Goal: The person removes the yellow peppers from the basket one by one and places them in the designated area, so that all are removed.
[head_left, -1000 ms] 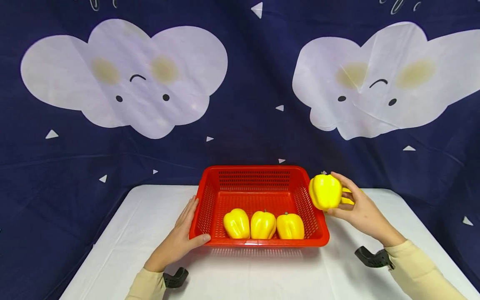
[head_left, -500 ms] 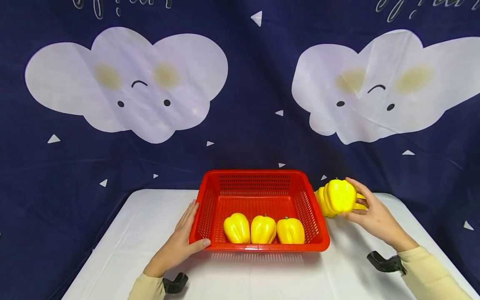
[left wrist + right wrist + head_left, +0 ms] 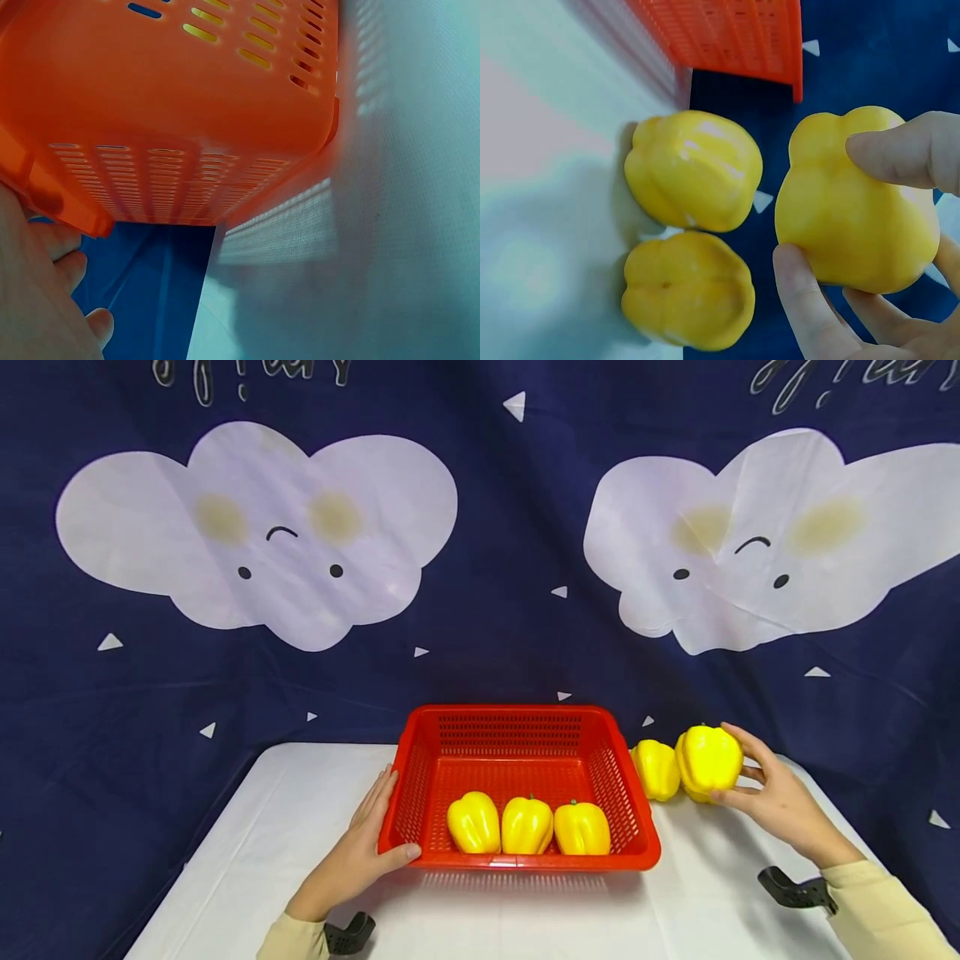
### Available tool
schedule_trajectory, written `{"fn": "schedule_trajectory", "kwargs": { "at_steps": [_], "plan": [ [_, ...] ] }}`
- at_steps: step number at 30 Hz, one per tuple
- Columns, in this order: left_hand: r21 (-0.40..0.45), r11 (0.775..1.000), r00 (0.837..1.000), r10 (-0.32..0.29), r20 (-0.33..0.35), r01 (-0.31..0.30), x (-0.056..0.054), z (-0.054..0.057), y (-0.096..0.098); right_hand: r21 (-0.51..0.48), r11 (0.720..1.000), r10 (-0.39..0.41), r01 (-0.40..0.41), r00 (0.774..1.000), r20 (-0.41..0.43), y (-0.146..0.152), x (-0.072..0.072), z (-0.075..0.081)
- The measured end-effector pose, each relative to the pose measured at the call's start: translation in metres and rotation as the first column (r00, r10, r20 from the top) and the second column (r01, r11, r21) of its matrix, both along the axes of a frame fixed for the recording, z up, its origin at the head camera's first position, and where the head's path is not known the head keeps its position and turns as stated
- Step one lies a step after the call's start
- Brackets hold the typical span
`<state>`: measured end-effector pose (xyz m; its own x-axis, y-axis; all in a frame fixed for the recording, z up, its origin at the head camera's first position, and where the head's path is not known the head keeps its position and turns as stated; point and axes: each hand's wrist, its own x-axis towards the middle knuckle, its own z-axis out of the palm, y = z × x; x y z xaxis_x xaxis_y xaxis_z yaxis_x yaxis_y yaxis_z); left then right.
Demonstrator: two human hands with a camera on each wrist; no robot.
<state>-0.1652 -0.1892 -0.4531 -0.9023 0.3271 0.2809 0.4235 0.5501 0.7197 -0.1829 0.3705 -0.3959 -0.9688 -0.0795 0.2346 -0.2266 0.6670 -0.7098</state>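
My right hand (image 3: 783, 797) grips a yellow bell pepper (image 3: 712, 758) between thumb and fingers, right of the red basket (image 3: 555, 862). In the right wrist view the held pepper (image 3: 855, 210) is apart from two others on the white table: a nearer-the-basket pepper (image 3: 694, 169) and another pepper (image 3: 690, 292) beside it. From the head, the held one mostly hides the latter. My left hand (image 3: 352, 860) rests at the basket's left front corner, fingers straight along the outer side, thumb on the front rim. Inside the basket, a left pepper (image 3: 474, 823), middle pepper (image 3: 527, 827) and right pepper (image 3: 582, 829) line its front.
The white-covered table (image 3: 525, 918) carries the basket and peppers. Directly behind rises a dark blue cloth (image 3: 510, 668) printed with white clouds. Black wrist mounts (image 3: 793, 889) sit under both sleeves.
My right hand has carried the pepper rightward, away from the basket's right rim, exposing a pepper standing beside the basket. The left hand keeps its place, while the head view tilts slightly up.
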Motion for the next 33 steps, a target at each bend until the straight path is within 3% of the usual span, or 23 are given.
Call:
{"fn": "schedule_trajectory", "kwargs": {
  "at_steps": [7, 13, 33],
  "plan": [
    [0.002, 1.000, 1.000, 0.002, -0.007, -0.002, 0.001, -0.002, 0.000, 0.023, 1.000, -0.010, 0.010, 1.000, -0.019, 0.013, -0.001, -0.004],
    [0.000, 1.000, 1.000, 0.004, -0.007, -0.004, 0.001, -0.002, 0.000, 0.079, 0.996, -0.049, 0.047, 0.999, 0.020, 0.023, -0.004, -0.003],
    [0.007, 1.000, 1.000, -0.006, -0.012, 0.006, 0.000, -0.001, 0.000, 0.089, 0.993, -0.084, 0.077, 0.994, 0.071, 0.058, -0.015, -0.013]
  ]
}}
